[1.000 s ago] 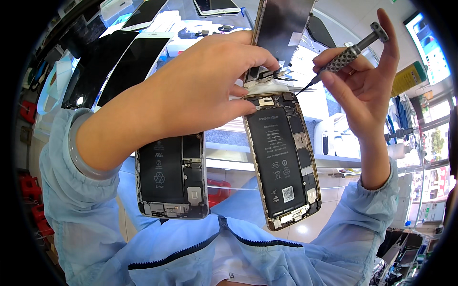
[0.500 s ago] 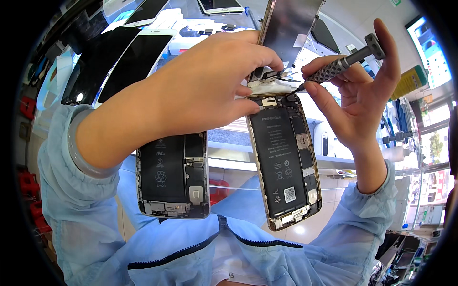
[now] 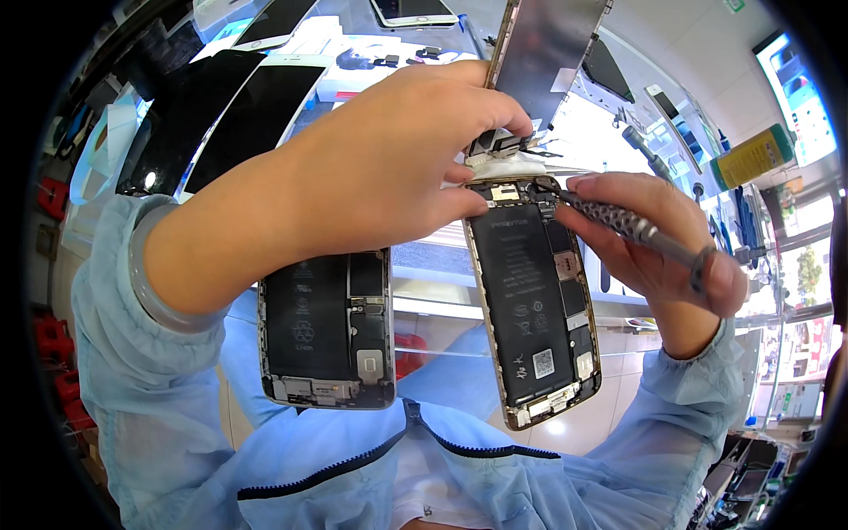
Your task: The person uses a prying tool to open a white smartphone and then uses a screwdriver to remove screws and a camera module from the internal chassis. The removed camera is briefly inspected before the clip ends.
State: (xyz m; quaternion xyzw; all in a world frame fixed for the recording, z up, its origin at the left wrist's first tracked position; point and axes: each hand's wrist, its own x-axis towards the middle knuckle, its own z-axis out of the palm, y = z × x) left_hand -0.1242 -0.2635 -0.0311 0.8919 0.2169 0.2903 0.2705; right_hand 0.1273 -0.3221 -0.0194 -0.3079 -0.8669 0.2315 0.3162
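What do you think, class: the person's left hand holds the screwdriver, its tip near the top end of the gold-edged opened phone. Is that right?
No: the head view shows the screwdriver in the right hand, not the left hand. Its tip is indeed near the top end of the gold-edged opened phone.

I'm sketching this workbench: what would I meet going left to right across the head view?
Glossy black panel, white-framed panel, silver-rimmed open phone, gold-rimmed open phone, grey textured screwdriver in the right hand, yellow bottle, lit screen.
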